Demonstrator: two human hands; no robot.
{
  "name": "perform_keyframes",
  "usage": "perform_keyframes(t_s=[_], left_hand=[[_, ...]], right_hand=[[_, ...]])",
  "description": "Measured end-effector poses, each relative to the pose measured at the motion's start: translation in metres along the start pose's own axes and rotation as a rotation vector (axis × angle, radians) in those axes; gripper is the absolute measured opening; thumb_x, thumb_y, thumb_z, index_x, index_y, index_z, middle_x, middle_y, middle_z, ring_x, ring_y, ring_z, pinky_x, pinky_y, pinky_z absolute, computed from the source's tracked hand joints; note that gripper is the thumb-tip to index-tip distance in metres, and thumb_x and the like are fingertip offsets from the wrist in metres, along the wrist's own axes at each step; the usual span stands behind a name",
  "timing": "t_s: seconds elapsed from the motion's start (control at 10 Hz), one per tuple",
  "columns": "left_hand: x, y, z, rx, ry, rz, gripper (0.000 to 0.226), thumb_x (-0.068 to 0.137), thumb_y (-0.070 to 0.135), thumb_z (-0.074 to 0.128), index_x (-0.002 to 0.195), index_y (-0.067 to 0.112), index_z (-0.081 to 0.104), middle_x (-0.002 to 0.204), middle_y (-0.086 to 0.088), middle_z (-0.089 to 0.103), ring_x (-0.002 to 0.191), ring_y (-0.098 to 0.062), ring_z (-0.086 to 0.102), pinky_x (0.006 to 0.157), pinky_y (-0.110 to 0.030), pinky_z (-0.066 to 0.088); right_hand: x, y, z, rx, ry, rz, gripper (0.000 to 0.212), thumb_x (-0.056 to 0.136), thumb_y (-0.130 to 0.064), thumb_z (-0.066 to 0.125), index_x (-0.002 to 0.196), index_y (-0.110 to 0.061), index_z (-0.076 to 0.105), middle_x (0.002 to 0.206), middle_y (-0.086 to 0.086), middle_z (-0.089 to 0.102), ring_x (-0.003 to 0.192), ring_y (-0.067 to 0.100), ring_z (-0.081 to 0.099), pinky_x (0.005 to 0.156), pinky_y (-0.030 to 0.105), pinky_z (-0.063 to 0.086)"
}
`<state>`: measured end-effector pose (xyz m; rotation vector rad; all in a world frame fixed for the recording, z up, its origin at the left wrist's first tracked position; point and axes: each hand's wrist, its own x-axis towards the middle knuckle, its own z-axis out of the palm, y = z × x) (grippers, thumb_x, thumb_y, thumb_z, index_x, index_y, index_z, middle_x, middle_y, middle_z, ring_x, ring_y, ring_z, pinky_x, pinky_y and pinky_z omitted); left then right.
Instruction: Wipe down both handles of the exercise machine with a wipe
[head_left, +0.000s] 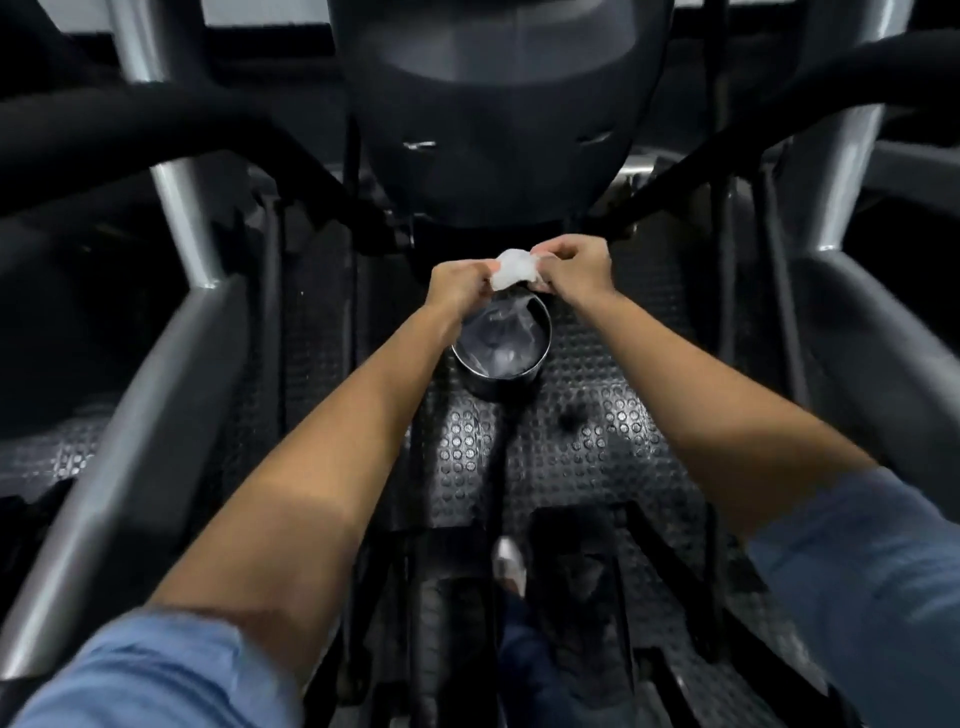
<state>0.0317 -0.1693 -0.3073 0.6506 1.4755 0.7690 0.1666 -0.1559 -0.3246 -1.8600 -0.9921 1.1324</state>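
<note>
Both my hands hold a crumpled white wipe out in front of me. My left hand pinches its left side and my right hand pinches its right side. The wipe hangs just above a small round metal bin lined with a clear bag. A black padded handle of the exercise machine curves across the upper left, and the other black handle runs across the upper right. Neither hand touches a handle.
The machine's dark console housing fills the top centre. Silver frame tubes slope down the left and others down the right. Black studded rubber flooring lies below, with dark pedals near my feet.
</note>
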Motion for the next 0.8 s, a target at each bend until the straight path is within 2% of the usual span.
perform_keyframes(t_s=[0.1,0.2,0.3,0.4,0.5,0.6,0.7,0.8], left_hand=[[0.03,-0.017,0.007,-0.043,-0.001,-0.078,0.015,0.089,0.004,0.055,0.076,0.012,0.06,0.076,0.0,0.061,0.069,-0.009,0.058,0.053,-0.015,0.05],[0.057,-0.032,0.015,-0.052,0.022,-0.147,0.018,0.089,0.006,0.055,0.073,0.014,0.059,0.054,0.008,0.064,0.066,-0.008,0.056,0.058,-0.016,0.048],[0.077,-0.05,0.021,-0.053,0.021,-0.187,0.021,0.091,0.007,0.051,0.073,0.015,0.057,0.062,0.005,0.064,0.064,-0.007,0.054,0.059,-0.016,0.047],[0.088,-0.064,0.026,-0.065,0.018,-0.208,0.022,0.094,0.01,0.047,0.075,0.017,0.056,0.068,0.004,0.063,0.06,-0.006,0.058,0.059,-0.017,0.044],[0.095,-0.074,0.03,-0.104,0.063,-0.228,0.022,0.094,0.013,0.046,0.075,0.018,0.055,0.068,0.002,0.058,0.061,-0.011,0.054,0.056,-0.021,0.042],[0.095,-0.078,0.033,-0.146,0.158,-0.167,0.024,0.089,0.005,0.045,0.074,0.02,0.056,0.073,0.0,0.055,0.07,-0.017,0.053,0.068,-0.028,0.045],[0.088,-0.075,0.027,-0.177,0.196,-0.119,0.029,0.088,0.0,0.044,0.113,-0.007,0.057,0.104,-0.016,0.062,0.09,-0.022,0.062,0.087,-0.034,0.048],[0.083,-0.075,0.017,-0.175,0.19,-0.106,0.048,0.087,-0.001,0.045,0.133,-0.012,0.036,0.141,-0.026,0.041,0.128,-0.039,0.044,0.109,-0.046,0.036]], right_hand=[[0.031,0.026,0.011,-0.029,0.0,0.073,0.013,0.08,0.004,0.06,0.085,-0.001,0.071,0.066,0.002,0.062,0.056,0.012,0.061,0.056,0.025,0.058],[0.053,0.047,0.021,-0.036,-0.042,0.158,0.013,0.084,0.005,0.057,0.087,0.001,0.069,0.074,0.008,0.063,0.06,0.017,0.063,0.059,0.029,0.059],[0.071,0.068,0.028,-0.052,-0.04,0.216,0.015,0.087,0.003,0.054,0.085,-0.005,0.066,0.091,0.014,0.064,0.077,0.026,0.067,0.061,0.032,0.059],[0.084,0.084,0.034,-0.031,-0.065,0.251,0.022,0.088,0.002,0.052,0.107,-0.002,0.062,0.108,0.013,0.057,0.095,0.031,0.064,0.058,0.035,0.059],[0.095,0.099,0.035,-0.077,-0.152,0.291,0.043,0.089,0.001,0.047,0.132,-0.006,0.044,0.129,0.015,0.048,0.105,0.032,0.059,0.079,0.045,0.057],[0.101,0.108,0.03,-0.169,-0.255,0.325,0.062,0.087,-0.008,0.049,0.144,-0.013,0.025,0.132,0.014,0.047,0.107,0.031,0.058,0.088,0.044,0.053],[0.106,0.116,0.022,-0.298,-0.256,0.302,0.051,0.083,-0.011,0.053,0.132,-0.006,0.041,0.119,0.016,0.057,0.096,0.031,0.06,0.064,0.03,0.053],[0.097,0.112,0.01,-0.425,-0.23,0.227,0.016,0.081,-0.005,0.047,0.092,-0.004,0.059,0.083,0.013,0.058,0.059,0.02,0.049,0.038,0.02,0.037]])
